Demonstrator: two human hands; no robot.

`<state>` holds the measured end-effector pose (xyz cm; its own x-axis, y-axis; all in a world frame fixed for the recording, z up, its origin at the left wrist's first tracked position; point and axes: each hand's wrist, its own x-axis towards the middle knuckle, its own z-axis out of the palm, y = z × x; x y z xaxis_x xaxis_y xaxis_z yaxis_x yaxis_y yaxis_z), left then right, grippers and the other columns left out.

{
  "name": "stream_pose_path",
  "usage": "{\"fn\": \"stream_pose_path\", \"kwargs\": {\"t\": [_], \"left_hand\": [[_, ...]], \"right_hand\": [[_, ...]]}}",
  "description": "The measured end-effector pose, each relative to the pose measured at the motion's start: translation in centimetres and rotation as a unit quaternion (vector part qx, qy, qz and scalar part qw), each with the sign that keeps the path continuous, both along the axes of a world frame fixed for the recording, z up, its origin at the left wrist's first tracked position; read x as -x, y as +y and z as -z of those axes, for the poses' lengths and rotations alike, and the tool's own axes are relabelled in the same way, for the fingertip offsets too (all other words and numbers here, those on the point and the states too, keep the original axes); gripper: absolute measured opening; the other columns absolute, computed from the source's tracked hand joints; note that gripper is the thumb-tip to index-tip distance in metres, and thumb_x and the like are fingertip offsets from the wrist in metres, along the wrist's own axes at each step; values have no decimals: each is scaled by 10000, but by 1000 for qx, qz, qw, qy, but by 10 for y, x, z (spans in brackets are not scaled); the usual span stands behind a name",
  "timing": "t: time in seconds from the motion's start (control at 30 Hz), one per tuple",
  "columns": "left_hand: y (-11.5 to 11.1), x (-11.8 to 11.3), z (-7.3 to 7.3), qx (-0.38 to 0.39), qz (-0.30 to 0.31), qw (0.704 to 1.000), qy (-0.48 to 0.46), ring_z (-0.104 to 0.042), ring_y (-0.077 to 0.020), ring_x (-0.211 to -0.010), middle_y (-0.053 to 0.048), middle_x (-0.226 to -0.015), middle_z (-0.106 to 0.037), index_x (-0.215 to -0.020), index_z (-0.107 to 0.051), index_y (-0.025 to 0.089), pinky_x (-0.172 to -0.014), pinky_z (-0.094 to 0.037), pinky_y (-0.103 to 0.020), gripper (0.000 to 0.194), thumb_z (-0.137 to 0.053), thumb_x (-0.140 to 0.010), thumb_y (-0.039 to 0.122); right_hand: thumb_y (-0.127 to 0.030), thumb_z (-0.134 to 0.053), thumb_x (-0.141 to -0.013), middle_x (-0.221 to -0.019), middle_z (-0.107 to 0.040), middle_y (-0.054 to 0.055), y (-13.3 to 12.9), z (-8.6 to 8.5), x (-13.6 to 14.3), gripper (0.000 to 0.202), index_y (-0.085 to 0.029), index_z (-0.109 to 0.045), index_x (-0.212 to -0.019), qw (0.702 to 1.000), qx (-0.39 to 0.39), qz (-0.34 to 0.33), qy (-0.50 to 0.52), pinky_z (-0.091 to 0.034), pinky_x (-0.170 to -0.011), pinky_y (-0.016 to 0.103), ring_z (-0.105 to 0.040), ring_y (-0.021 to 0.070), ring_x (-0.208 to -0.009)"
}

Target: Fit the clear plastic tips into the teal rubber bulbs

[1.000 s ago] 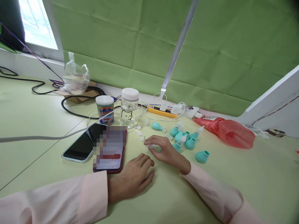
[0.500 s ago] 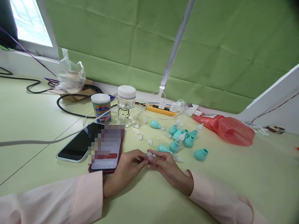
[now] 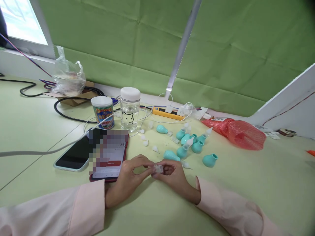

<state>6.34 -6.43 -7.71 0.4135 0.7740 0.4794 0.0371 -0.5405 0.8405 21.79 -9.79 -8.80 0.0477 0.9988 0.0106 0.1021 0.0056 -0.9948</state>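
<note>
Between my two hands is a small translucent plastic tube piece [image 3: 158,168], its round open end facing right. My left hand [image 3: 133,175] pinches it by its left side between thumb and fingertips. My right hand [image 3: 176,178] closes round it from the right, thumb below and curled fingers above. Just beyond lies a teal rubber bulb [image 3: 171,155] with a clear pointed nozzle [image 3: 186,164] beside it. A nozzle-tipped bulb [image 3: 182,152] and several other teal bulbs are grouped farther back. An uncapped bulb [image 3: 210,160] rests to the right, its round mouth showing.
Small white tips [image 3: 155,149] lie scattered beyond my hands. Two phones [image 3: 73,157] are at the left, with a cable across one. A noodle cup [image 3: 103,113], a water jar [image 3: 130,109], a yellow power strip [image 3: 167,113] and red bubble wrap [image 3: 236,134] stand along the back.
The clear piece has turned so that its open end now shows on the right. My right fingers have curled in more around it. The view has shifted slightly.
</note>
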Motion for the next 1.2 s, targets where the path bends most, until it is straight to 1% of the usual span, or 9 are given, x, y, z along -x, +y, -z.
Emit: {"fn": "stream_pose_path", "kwargs": {"t": [0.2, 0.37, 0.6, 0.7, 0.8, 0.87, 0.97, 1.07, 1.2], "left_hand": [[3, 0, 0, -16, 17, 999, -22, -560, -173, -717, -46, -736, -650, -780, -673, 178, -622, -457, -278, 88, -587, -763, 182], [3, -1, -1, 37, 33, 999, 7, -563, -159, -709, -47, -744, -612, -756, -660, 158, -626, -443, -258, 130, -538, -796, 176], [4, -1, 0, 61, 56, 997, 12, -538, -150, -703, -37, -742, -564, -742, -663, 166, -610, -417, -246, 160, -531, -803, 234], [4, -1, -1, 106, 87, 991, 7, -545, -159, -721, -42, -755, -574, -754, -653, 157, -618, -420, -254, 151, -548, -788, 261], [4, -2, -4, 187, 130, 974, -10, -552, -156, -727, -38, -769, -587, -790, -599, 146, -628, -429, -253, 142, -549, -785, 278], [3, -4, -6, 233, 162, 958, -31, -544, -129, -671, -17, -736, -576, -812, -554, 147, -603, -433, -238, 141, -537, -796, 286], [1, -6, -6, 278, 201, 937, -70, -526, -92, -570, 16, -689, -545, -844, -495, 157, -544, -439, -216, 152, -543, -795, 292], [0, -7, -4, 316, 215, 919, -96, -524, -87, -542, 18, -692, -533, -829, -472, 158, -512, -452, -217, 196, -595, -759, 294], [0, -7, 1, 416, 242, 863, -151, -535, -110, -569, -4, -706, -537, -831, -475, 169, -505, -474, -243, 201, -583, -766, 324]], "right_hand": [[-226, -689, -570, -723, -644, 19, -2, -1, -1, 175, -190, -663, -739, 998, -55, 14, -4, -493, -595, 259, -592, 146, -660], [-228, -671, -609, -714, -630, 16, -4, 0, -2, 179, -207, -668, -786, 995, -88, -3, -37, -486, -566, 245, -576, 130, -638], [-257, -674, -602, -654, -600, 3, -3, 2, -1, 171, -206, -672, -765, 994, -96, -10, -53, -459, -528, 230, -537, 115, -590], [-254, -667, -614, -630, -583, -4, -4, 1, 0, 144, -210, -671, -750, 991, -117, -19, -60, -446, -516, 227, -520, 112, -576], [-247, -662, -629, -601, -569, -9, -5, -1, 0, 97, -226, -673, -723, 987, -140, -23, -75, -432, -510, 228, -508, 113, -562], [-237, -667, -631, -581, -567, -14, -7, -3, 0, 83, -239, -678, -713, 984, -154, -29, -88, -421, -498, 224, -502, 110, -545], [-233, -654, -652, -556, -569, -21, -8, -7, 0, 73, -253, -687, -714, 977, -173, -47, -119, -408, -486, 215, -494, 98, -514], [-245, -642, -667, -558, -570, -18, -8, -8, -1, 68, -246, -689, -717, 975, -177, -55, -125, -404, -483, 215, -495, 96, -510], [-274, -660, -646, -559, -561, -13, -5, -4, 0, 51, -225, -674, -654, 980, -162, -50, -104, -405, -488, 224, -501, 105, -523]]}}
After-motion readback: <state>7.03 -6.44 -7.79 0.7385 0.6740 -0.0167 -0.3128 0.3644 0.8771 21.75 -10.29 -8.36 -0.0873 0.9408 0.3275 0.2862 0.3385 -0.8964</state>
